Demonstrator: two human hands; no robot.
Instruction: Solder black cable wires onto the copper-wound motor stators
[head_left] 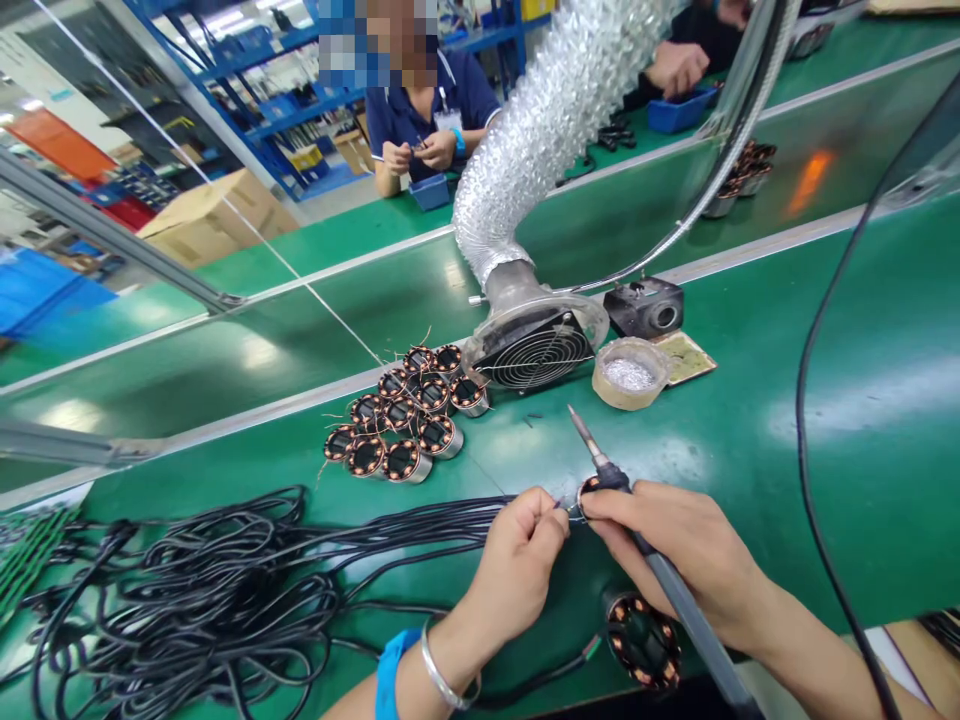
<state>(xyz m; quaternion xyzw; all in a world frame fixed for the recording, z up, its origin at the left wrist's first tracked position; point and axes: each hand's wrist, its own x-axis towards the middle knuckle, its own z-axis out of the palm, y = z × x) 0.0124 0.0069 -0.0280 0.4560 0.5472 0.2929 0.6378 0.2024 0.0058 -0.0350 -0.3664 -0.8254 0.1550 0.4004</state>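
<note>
At the far left of the black fan [534, 352], and nearer to the person, many black cables [202, 590] lie in a tangled heap on the green tabletop [750, 430]. Just left of the fan stands a group of copper-wound cores [401, 415], with thin loose wires sticking out from several. Beyond the fan and to its left, a co-worker [431, 120] holds something small over a blue tray [430, 192].

On the near side of the fan, the left hand [521, 560] has its grip closed, thumb against finger, at the end of the bundled cables; what exactly it pinches is too small to tell. A silver hose [525, 150] rises behind the fan. Nearer than the fan and to its right, the right hand [675, 535] has its grip around a soldering iron [686, 612], whose tip points toward the fan. Its fingertips also meet a small ring-shaped part [587, 488], mostly hidden. Below this hand, one more wound core [619, 630] rests on the tabletop. Just right of the fan is a round tub [619, 394] with silvery material.
</note>
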